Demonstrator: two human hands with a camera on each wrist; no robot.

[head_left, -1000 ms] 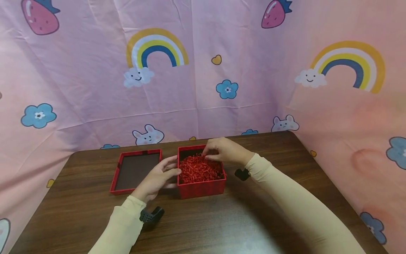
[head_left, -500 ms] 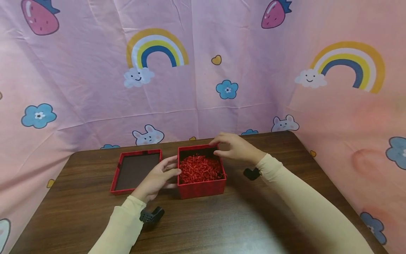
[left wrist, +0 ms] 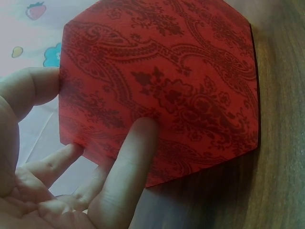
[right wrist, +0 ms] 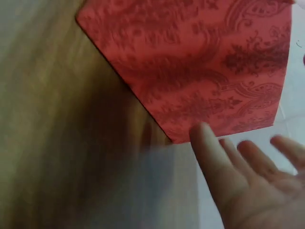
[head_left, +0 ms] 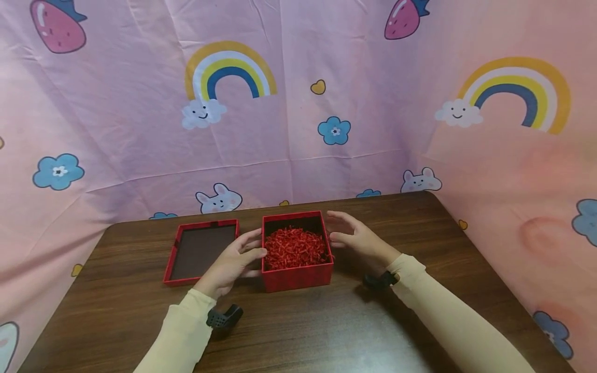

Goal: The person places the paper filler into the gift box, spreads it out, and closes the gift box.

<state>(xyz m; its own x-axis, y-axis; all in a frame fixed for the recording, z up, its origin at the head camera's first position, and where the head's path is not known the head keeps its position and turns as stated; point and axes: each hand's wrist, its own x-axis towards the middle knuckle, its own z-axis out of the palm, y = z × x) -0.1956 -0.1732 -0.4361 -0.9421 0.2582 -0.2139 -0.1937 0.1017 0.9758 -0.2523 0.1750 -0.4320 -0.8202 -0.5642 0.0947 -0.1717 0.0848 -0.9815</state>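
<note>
A red patterned box (head_left: 298, 278) stands without its lid on the table, filled with red shredded paper (head_left: 294, 248). My left hand (head_left: 233, 261) rests against the box's left wall, its fingers spread and fairly straight; in the left wrist view the thumb (left wrist: 128, 167) touches the paisley side (left wrist: 186, 90). To the right of the box is my right hand (head_left: 361, 239), holding nothing. Its fingers are extended beside the right wall (right wrist: 190, 62); whether they touch it I cannot tell.
Left of the box lies the red lid (head_left: 201, 251), dark inside face up, partly behind my left hand. Brown wood grain covers the table (head_left: 298, 331). A pink printed cloth (head_left: 298, 124) hangs behind it and along its sides. Each wrist carries a black device (head_left: 225, 316).
My right hand has come out of the shredded paper, passed over the box's back right corner and moved down beside its right wall. My left hand and the box have stayed in place.
</note>
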